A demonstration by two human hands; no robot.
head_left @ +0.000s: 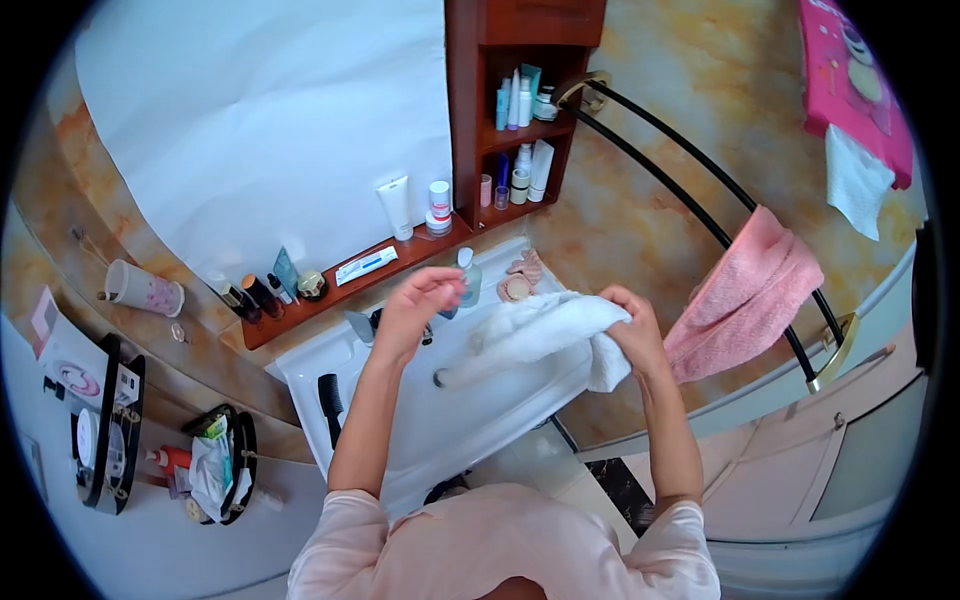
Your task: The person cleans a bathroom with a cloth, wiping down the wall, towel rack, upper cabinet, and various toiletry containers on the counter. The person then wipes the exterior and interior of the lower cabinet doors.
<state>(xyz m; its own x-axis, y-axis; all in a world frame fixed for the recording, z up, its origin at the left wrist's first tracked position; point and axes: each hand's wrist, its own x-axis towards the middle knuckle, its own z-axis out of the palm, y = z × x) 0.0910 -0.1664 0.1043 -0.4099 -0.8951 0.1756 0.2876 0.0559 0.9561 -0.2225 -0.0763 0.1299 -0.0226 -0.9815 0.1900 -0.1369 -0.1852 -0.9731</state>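
A white cloth (pixel 550 325) hangs in the air over the right part of the white sink (pixel 400 440), gripped at its right end by my right hand (pixel 635 325). My left hand (pixel 425 305) is raised over the sink near the faucet, with its fingers curled; whether they hold anything is too small to tell. Just beyond the left hand stands a clear bottle with a white top (pixel 467 280). Pink shell-shaped items (pixel 517 286) lie on the sink's back corner, behind the cloth. A black comb (pixel 331 400) rests on the sink's left rim.
A wooden shelf (pixel 400 262) with tubes and jars runs behind the sink, beside a wooden cabinet (pixel 465 120). On the right, a pink towel (pixel 750 290) hangs from black rails. Two black wall racks (pixel 110 420) with toiletries are at the left.
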